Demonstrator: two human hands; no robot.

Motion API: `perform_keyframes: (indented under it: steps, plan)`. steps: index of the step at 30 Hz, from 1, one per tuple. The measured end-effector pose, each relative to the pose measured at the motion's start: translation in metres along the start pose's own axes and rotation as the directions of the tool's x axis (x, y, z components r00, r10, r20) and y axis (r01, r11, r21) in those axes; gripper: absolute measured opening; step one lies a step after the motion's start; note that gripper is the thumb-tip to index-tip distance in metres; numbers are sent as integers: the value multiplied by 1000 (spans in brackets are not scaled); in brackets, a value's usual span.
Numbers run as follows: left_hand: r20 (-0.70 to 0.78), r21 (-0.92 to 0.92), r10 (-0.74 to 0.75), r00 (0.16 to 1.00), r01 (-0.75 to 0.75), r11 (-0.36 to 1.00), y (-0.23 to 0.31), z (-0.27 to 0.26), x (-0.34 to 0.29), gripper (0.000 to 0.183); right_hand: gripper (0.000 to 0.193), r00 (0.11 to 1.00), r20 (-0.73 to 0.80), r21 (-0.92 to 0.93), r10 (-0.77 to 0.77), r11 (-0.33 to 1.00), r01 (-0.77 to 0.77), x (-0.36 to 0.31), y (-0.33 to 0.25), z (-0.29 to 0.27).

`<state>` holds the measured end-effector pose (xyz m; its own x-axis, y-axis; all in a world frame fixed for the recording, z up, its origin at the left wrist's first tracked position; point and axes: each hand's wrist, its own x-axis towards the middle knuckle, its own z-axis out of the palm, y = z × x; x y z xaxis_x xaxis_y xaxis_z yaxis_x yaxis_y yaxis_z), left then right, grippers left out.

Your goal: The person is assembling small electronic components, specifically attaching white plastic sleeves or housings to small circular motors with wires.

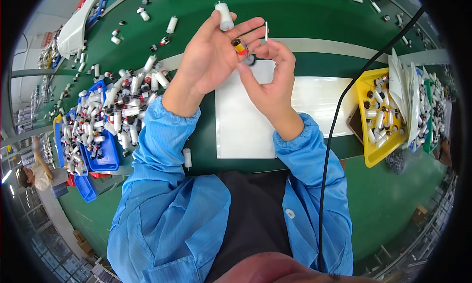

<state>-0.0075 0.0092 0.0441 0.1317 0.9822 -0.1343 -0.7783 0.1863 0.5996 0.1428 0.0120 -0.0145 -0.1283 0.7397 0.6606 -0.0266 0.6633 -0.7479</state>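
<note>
Palm up, my left hand (204, 61) grips a white plastic cylinder (224, 16) between thumb and fingers. A small yellow, black and red part (239, 46) lies across its fingers, with what looks like a thin wire loop beside it. Close against it, my right hand (273, 84) has its thumb and fingers closed around a dark round cap (250, 60), partly hidden. A thin white stick (266, 31) stands upright at the right fingertips; I cannot tell which finger holds it. White sheets (246, 125) lie on the green table below both hands.
A heap of white cylinders (130, 103) spreads at left, around blue trays (105, 157). At right stands a yellow bin (376, 152) of similar parts, crossed nearby by a black cable (339, 106). One cylinder (187, 158) rests near the table's front edge. Loose parts dot the far side.
</note>
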Motion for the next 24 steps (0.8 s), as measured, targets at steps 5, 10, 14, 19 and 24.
perform_keyframes:
  steps: [5, 10, 14, 19, 24]
  plan:
    - [84, -28, 0, 996, 3, 1000, -13, -7, 3, 44, 57, 999, -2, -35, 35, 999, -35, 0, 15, -2]
    - [135, 139, 21, 991, -40, 989, -14, -11, 0, 36, 58, 998, 25, -28, 51, 998, -51, 1, 11, -3]
    - [187, 362, 106, 977, -169, 917, -21, -8, 0, 54, 61, 999, 30, -49, 35, 998, -33, 0, 17, -1]
    - [201, 414, 79, 976, -157, 896, -18, -11, 3, 60, 54, 997, 16, 45, 81, 996, -82, -2, 17, -2]
    - [116, 607, 118, 986, -164, 778, -22, -22, 4, 51, 50, 994, -22, 200, 104, 975, -98, -1, 12, 0]
